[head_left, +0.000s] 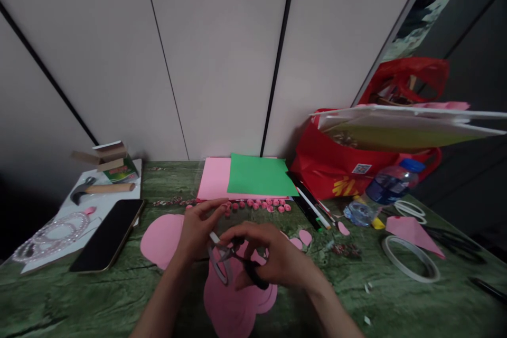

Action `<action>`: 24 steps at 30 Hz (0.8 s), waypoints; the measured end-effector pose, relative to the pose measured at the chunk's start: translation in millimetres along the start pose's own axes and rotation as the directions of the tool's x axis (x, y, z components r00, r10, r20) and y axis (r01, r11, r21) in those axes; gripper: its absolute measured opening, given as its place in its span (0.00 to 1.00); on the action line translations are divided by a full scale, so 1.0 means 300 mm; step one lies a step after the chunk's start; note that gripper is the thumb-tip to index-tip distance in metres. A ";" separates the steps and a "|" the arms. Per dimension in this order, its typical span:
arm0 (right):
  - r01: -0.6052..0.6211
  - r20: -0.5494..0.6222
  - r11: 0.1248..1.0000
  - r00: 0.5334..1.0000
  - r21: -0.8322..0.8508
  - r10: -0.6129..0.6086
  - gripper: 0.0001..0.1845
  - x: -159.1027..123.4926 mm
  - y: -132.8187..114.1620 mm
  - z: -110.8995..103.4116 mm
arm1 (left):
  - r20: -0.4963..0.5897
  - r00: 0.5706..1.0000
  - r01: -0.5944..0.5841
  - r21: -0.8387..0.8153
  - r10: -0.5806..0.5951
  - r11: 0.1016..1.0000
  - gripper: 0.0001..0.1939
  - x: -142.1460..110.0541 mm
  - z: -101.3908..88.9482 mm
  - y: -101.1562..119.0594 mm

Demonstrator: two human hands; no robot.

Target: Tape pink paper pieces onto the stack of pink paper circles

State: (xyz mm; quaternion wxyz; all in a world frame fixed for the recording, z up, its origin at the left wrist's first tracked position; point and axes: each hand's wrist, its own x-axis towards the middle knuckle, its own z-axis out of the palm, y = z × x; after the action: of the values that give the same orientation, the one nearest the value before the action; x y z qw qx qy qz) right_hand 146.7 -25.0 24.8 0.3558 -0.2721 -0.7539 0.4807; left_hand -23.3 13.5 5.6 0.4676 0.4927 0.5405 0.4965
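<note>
My left hand [200,224] has its thumb and index finger closed at the tips, on what looks like a small pink paper roll [227,206]. Below its palm a roll of white tape [222,269] hangs tilted; whether the other fingers support it is hidden. My right hand [273,256] is closed round black-handled scissors [253,273], their blades pointing left across the tape. Beneath both hands lie pink paper shapes [229,309] with rounded edges. Another rounded pink paper piece [160,240] is left of my left wrist.
Several pink paper rolls [273,202] line the front of green paper [259,174]. Leftward lie a phone [106,235], a hammer [106,188] and beads [59,232]. Rightward are a red bag [317,153], a bottle [386,190] and a tape ring [410,259].
</note>
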 end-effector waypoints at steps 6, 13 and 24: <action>0.011 0.017 0.992 1.000 0.125 -0.013 0.24 -0.014 -0.005 -0.021 | -0.011 0.999 -0.031 0.017 0.031 0.999 0.13 -0.003 0.002 -0.010; -0.049 -0.087 0.958 0.996 -0.282 0.025 0.29 -0.036 0.019 -0.086 | 0.008 1.000 -0.029 -0.078 0.030 0.997 0.11 0.000 -0.005 -0.008; -0.025 0.082 0.830 0.993 -0.556 0.086 0.25 -0.025 0.034 -0.062 | 0.102 0.995 0.029 -0.047 -0.024 0.998 0.11 -0.004 -0.001 -0.006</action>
State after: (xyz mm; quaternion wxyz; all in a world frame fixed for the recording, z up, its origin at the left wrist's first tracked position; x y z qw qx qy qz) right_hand 166.7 -16.7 18.6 0.2079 -0.3600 -0.8700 0.2652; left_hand -23.6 12.1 4.0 0.5126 0.4986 0.5104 0.4776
